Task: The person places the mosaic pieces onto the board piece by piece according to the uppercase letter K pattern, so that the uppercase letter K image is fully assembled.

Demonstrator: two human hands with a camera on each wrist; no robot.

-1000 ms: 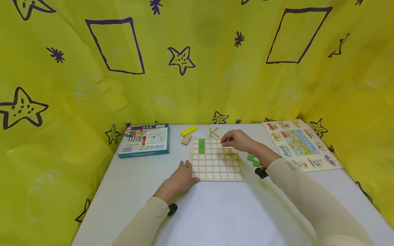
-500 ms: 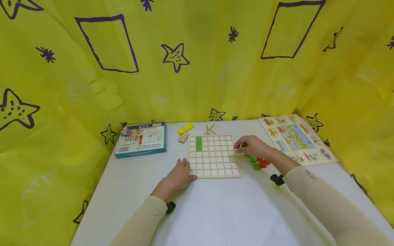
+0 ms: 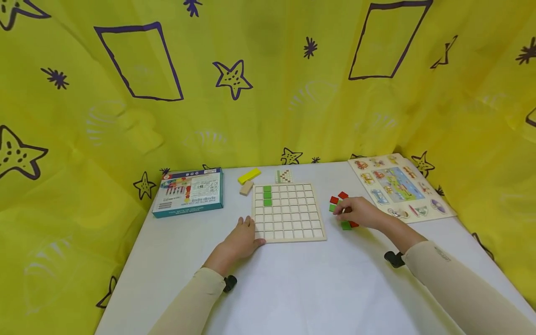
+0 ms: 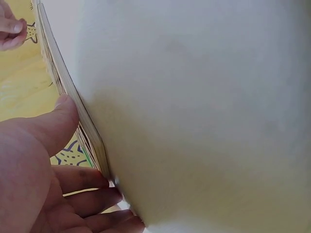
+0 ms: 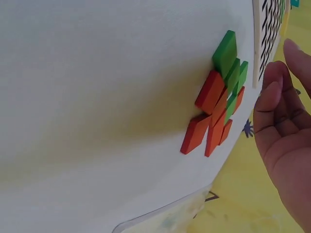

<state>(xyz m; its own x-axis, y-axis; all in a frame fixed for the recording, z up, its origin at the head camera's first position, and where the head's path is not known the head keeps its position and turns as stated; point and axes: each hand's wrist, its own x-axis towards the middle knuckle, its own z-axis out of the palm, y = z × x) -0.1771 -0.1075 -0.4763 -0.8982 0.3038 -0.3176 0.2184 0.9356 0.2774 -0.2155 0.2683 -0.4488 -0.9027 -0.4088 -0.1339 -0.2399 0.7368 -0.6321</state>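
Observation:
A wooden grid board [image 3: 289, 217] lies on the table with three green tiles [image 3: 267, 195] in one column near its upper left. My left hand [image 3: 239, 238] rests at its near left corner, thumb along the front edge and fingers beside the left edge; the left wrist view shows the thumb against the board's side. To the right of the board, my right hand [image 3: 359, 212] hovers over a loose pile of red tiles [image 5: 210, 92] and green tiles [image 5: 225, 52]. Its fingers are loosely bent, with nothing between them and the thumb. In the head view it covers part of the pile.
A boxed set [image 3: 188, 193] lies at the back left. Behind the board are a yellow block [image 3: 249, 175], a bare wooden block [image 3: 246, 188] and a small pattern card [image 3: 284, 176]. A picture puzzle board [image 3: 399, 186] lies at the back right. A yellow curtain [image 3: 268, 116] surrounds the table.
My right hand has moved right, from above the board to over the loose tiles. The left hand stays at the board's corner. The head view has shifted slightly.

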